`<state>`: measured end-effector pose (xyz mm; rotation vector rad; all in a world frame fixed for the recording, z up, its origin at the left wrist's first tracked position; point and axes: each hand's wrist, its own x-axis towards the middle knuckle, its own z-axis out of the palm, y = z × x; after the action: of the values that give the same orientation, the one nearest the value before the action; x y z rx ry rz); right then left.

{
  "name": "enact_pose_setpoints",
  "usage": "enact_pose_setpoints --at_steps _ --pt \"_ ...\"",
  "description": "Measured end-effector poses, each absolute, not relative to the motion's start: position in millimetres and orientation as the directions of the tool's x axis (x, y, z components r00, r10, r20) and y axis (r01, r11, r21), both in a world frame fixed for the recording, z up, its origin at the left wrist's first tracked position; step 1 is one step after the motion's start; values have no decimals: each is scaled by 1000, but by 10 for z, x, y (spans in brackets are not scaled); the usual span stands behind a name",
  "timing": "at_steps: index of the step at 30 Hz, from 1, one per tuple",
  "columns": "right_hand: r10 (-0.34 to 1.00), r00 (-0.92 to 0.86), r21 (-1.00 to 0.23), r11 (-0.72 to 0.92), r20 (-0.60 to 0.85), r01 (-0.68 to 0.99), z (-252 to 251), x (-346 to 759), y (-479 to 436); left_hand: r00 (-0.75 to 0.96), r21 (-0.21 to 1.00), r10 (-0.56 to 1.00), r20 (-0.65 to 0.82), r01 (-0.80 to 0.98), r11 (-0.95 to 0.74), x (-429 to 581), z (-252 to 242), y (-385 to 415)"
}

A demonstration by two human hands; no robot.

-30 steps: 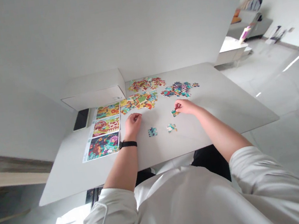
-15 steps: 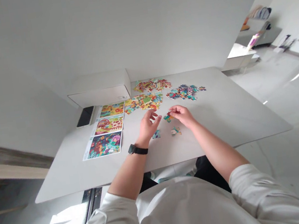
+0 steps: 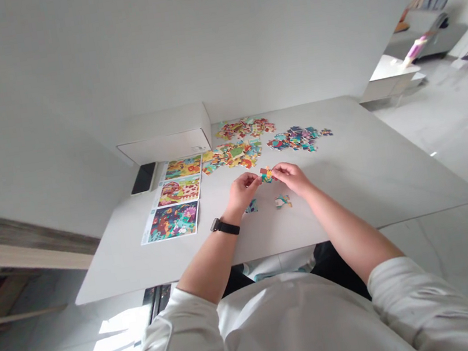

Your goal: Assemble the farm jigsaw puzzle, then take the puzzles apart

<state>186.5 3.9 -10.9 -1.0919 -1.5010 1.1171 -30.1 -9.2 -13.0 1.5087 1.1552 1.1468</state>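
Observation:
Between my two hands is a small group of jigsaw puzzle pieces, coloured teal, orange and brown. My left hand pinches its left edge, and my right hand pinches its right edge. Whether the pieces are fully joined is too small to tell. Just below my left hand lies a blue puzzle piece, partly covered by the wrist. A pale piece with teal and orange parts rests on the table below my right hand.
Beyond my hands lie a yellow-green pile of pieces, a red-pink pile and a dark purple-teal pile. At left are picture sheets, a phone and a white box against the wall. The table edge is near my body.
My left hand has moved in from apart, closing its fingers on the puzzle pieces. My right hand keeps its pinch there. The whole view has shifted slightly.

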Motion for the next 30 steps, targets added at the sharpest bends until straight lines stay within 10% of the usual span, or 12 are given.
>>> enact_pose_setpoints --at_steps 30 --pt "969 -174 -947 213 174 239 -48 2268 -36 465 599 834 297 590 -541 -275 -106 -217"
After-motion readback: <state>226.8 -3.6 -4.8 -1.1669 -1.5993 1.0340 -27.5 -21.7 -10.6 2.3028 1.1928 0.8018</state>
